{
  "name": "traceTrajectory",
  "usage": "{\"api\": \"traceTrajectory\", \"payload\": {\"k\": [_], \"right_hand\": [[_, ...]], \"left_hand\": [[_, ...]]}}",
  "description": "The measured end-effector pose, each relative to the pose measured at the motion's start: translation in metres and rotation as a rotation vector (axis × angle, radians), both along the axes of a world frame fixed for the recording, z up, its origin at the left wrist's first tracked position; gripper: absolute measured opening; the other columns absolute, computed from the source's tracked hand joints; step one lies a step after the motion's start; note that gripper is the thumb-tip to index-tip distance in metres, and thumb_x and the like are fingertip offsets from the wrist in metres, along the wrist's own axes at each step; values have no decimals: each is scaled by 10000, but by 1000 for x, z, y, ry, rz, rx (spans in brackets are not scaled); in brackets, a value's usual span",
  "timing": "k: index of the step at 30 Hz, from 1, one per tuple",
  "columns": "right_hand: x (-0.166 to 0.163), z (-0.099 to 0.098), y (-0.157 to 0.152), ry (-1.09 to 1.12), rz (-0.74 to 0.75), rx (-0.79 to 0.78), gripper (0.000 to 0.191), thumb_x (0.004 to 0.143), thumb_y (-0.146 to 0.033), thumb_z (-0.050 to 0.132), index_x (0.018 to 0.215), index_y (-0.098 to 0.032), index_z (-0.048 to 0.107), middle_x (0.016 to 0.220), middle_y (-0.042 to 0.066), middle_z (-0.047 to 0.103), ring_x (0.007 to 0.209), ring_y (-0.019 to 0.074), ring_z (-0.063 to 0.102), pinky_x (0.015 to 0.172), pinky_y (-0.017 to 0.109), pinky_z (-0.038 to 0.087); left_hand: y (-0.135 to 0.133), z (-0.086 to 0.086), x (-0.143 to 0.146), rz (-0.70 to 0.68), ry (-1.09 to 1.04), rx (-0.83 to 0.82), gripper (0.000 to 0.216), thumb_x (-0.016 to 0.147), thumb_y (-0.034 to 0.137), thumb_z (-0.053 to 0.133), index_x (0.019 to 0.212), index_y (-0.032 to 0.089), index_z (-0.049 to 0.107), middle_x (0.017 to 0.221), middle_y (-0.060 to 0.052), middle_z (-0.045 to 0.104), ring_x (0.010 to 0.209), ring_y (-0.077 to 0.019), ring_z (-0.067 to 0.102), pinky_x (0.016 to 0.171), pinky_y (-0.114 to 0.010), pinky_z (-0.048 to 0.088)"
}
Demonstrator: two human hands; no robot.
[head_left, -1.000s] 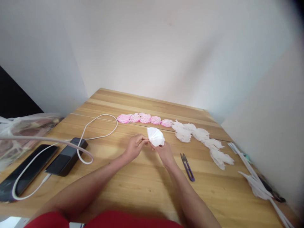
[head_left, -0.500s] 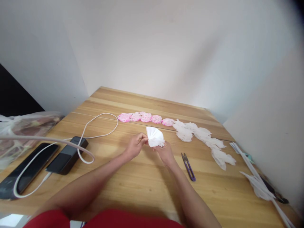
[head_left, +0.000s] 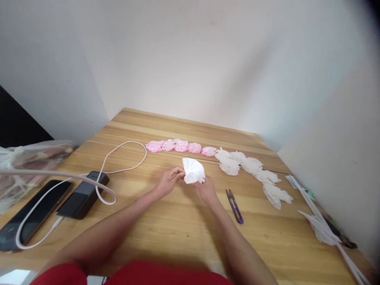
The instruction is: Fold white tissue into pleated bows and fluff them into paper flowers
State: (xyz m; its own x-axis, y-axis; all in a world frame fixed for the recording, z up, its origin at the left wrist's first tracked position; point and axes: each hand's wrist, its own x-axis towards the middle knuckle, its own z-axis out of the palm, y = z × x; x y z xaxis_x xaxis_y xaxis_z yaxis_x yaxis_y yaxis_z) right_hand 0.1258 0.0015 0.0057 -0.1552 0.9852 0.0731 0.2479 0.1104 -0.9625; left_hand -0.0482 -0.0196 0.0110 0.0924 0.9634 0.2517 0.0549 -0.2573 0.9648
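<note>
Between my two hands, above the wooden table [head_left: 166, 233], is a pleated, fan-shaped piece of white tissue paper [head_left: 194, 171]. My left hand [head_left: 171, 180] pinches its left edge between thumb and fingers. From the lower right my right hand [head_left: 207, 190] holds it, its fingertips partly hidden behind the paper. Just right of my right forearm lie purple-handled thread snips [head_left: 234, 206]. Beyond my hands runs a row of pink and white ruffled paper flowers [head_left: 181, 146], continuing rightward into several crumpled white tissue pieces [head_left: 252, 165].
At the left are a black phone [head_left: 41, 213] and a dark power bank [head_left: 82, 196] with a looping white cable [head_left: 130, 142]. A clear plastic bag [head_left: 32, 160] sits behind them. White strips [head_left: 314, 209] lie along the right edge. Walls [head_left: 190, 59] stand behind the table.
Both hands keep the same hold on the white tissue paper. The view has shifted very slightly; nothing else has visibly moved.
</note>
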Motion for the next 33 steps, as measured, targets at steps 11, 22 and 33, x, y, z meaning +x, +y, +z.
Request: {"api": "traceTrajectory", "payload": {"k": [11, 22, 33], "right_hand": [[-6, 13, -8, -41, 41, 87, 178, 688, -342, 678, 755, -181, 714, 781, 35, 715, 741, 216, 607, 701, 311, 463], [-6, 11, -5, 103, 104, 94, 236, 712, -357, 694, 877, -190, 670, 865, 36, 686, 803, 196, 614, 746, 296, 480], [-15, 32, -16, 327, -19, -23, 314, 694, -395, 707, 911, -169, 709, 886, 60, 724, 777, 186, 616, 729, 303, 483]], "left_hand": [[2, -7, 3, -46, -239, -215, 466, 600, 412, 805, 951, 135, 676, 985, -88, 719, 901, -228, 646, 850, -357, 494], [2, 0, 3, 25, -318, -245, 453, 522, 407, 839, 864, 139, 711, 937, -82, 745, 896, -247, 666, 880, -400, 502], [-4, 14, 4, 35, -334, -150, 313, 718, 433, 711, 815, 137, 674, 734, -22, 665, 682, -128, 586, 746, -279, 480]]}}
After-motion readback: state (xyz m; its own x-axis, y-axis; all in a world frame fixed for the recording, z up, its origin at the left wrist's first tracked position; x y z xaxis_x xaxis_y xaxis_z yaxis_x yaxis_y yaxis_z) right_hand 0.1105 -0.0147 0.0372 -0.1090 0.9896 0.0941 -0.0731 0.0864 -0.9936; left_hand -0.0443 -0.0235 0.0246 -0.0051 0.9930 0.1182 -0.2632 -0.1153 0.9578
